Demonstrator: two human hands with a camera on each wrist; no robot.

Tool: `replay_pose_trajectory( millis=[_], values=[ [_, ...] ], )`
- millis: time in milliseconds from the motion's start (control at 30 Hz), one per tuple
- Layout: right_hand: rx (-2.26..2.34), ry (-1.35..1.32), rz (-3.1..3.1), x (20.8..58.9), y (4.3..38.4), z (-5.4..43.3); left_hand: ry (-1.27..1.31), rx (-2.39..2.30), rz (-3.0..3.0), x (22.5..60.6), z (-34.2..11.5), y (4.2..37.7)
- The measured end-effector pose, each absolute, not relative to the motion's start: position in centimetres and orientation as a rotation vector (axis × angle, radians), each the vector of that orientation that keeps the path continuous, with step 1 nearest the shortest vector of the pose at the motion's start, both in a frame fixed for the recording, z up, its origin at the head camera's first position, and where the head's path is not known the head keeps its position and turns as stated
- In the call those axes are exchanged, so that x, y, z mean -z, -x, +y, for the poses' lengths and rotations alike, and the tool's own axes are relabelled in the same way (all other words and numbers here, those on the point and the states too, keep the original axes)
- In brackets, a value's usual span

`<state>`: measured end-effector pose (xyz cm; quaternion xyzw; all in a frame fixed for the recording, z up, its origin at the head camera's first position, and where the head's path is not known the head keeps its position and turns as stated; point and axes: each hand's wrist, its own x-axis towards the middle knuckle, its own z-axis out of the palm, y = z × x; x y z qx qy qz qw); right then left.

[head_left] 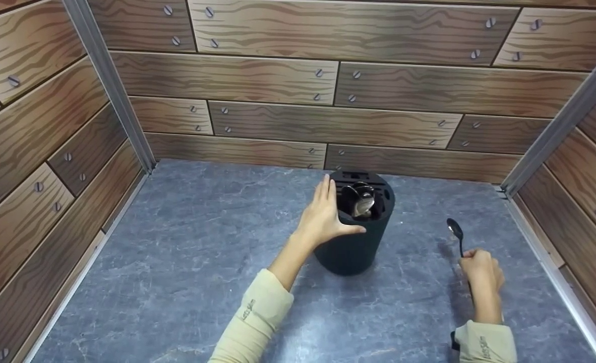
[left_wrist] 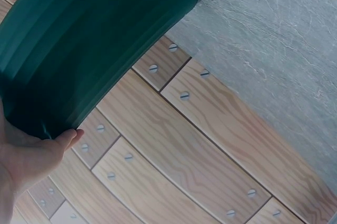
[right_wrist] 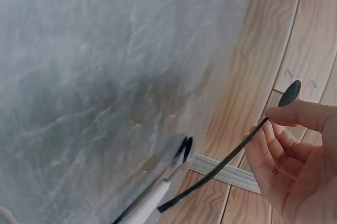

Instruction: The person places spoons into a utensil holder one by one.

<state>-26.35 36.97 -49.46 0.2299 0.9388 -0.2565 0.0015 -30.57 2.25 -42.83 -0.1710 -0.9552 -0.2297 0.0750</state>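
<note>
My left hand (head_left: 323,217) spreads its straight fingers and thumb against the upper side of a dark green cylindrical utensil holder (head_left: 351,252). In the left wrist view, the holder (left_wrist: 100,40) fills the upper left, with the hand (left_wrist: 31,161) at its edge. Several shiny metal utensils (head_left: 363,204) show in the opening of its slotted top. To the right, my right hand (head_left: 482,272) pinches a dark spoon (head_left: 456,229) by its handle, bowl pointing away. The right wrist view shows the spoon's bowl (right_wrist: 289,93) just past the thumb and its long handle extending back.
Under the right hand, a slim object with a pale handle (right_wrist: 150,200) and dark tip lies on the table; its kind is unclear. The blue-grey marbled tabletop (head_left: 202,242) is enclosed by wood-patterned walls (head_left: 278,80) with metal corner strips (head_left: 111,85).
</note>
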Motion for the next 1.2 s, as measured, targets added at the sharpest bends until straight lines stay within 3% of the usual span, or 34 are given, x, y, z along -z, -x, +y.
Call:
replay_pose_trajectory(
  millis=[1200],
  values=[
    [1.243, -0.539, 3.358, 46.3, 25.5, 31.9, 0.503, 0.672, -2.86, 42.9, 2.2, 30.5]
  ],
)
